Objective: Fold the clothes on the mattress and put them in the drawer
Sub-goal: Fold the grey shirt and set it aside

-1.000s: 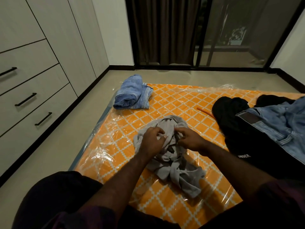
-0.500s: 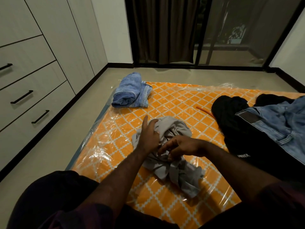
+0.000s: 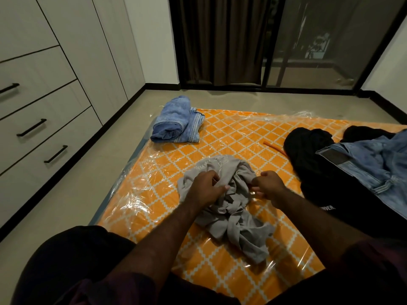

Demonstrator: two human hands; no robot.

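One orange mattress [image 3: 231, 137] carries four garments: one crumpled grey garment [image 3: 233, 208] near its middle, one folded pair of blue jeans [image 3: 176, 123] at its far left corner, and, at its right edge, one black garment [image 3: 330, 186] and one unfolded pair of light blue jeans [image 3: 374, 164]. Three drawer handles [image 3: 32, 127] show. Two hands: left hand [image 3: 206, 188], right hand [image 3: 269, 186].

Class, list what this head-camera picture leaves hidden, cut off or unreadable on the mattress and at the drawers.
- Grey garment: bunched; type unclear, partly under both hands.
- Black garment: print cut short by a fold, jeans overlap it.
- Jeans: cut by right edge.
- Drawers: closed, contents hidden; left edge crops them.
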